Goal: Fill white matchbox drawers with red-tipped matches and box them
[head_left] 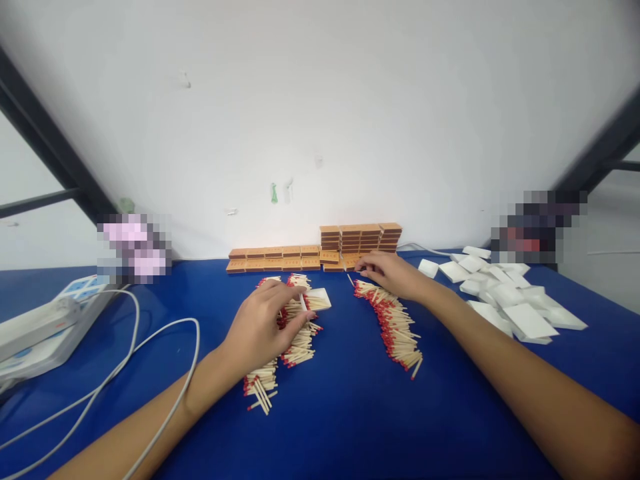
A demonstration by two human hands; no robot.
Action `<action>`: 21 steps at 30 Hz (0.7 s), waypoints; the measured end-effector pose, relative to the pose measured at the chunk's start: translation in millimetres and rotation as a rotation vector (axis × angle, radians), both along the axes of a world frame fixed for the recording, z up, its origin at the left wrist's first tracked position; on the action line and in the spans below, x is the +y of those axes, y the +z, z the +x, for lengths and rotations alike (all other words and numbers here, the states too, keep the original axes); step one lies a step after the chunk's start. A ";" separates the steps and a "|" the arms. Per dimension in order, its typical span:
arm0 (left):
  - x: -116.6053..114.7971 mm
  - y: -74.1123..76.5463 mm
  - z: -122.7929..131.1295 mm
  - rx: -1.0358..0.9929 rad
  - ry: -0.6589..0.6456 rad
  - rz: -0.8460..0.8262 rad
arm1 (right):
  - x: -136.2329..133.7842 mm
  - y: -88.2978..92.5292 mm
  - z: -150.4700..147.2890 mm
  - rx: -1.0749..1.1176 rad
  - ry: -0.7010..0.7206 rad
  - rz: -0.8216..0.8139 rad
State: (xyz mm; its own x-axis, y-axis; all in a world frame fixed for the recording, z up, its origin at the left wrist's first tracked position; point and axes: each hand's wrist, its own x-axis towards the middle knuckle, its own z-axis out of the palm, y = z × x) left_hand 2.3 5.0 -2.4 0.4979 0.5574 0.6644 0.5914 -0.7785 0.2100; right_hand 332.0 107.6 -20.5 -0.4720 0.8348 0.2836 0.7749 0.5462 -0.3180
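White cable (198,340) loops nearest, crossing the left forearm over the blue bench (350,420). Filling the tray (320,301) looks to be the step in hand: it lies tilted above the left heap (300,350), some matches inside, its near end between the thumb and fingers of the left hand (260,320), which grips it. Fingers bent, the right hand (376,269) is at the far end of the right heap (397,327); whether it pinches a match, I cannot tell. Next would call for a small, even pinch, heads aligned, with the tray kept steady. Boxes (360,241) stand stacked beyond.
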 end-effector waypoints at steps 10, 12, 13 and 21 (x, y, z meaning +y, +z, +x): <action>2.5 -2.6 -1.0 0.014 0.005 -0.022 | 0.2 4.9 -13.7 -0.065 0.063 -0.038; 3.0 -2.8 -1.0 0.015 0.007 -0.026 | 0.7 5.1 -12.4 -0.083 0.048 -0.050; 3.1 -2.8 -0.9 0.018 0.007 -0.032 | 0.8 4.8 -11.8 -0.089 0.045 -0.053; 2.1 -2.1 -1.1 0.026 0.014 -0.050 | -1.3 -1.1 -8.8 -0.140 -0.016 -0.048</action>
State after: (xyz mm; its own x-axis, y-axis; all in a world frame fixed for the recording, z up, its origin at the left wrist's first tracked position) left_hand 1.1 7.1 -4.5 0.5064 0.5962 0.6230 0.6076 -0.7594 0.2328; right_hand 323.2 106.3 -21.5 -0.4904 0.8536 0.1757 0.8221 0.5200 -0.2318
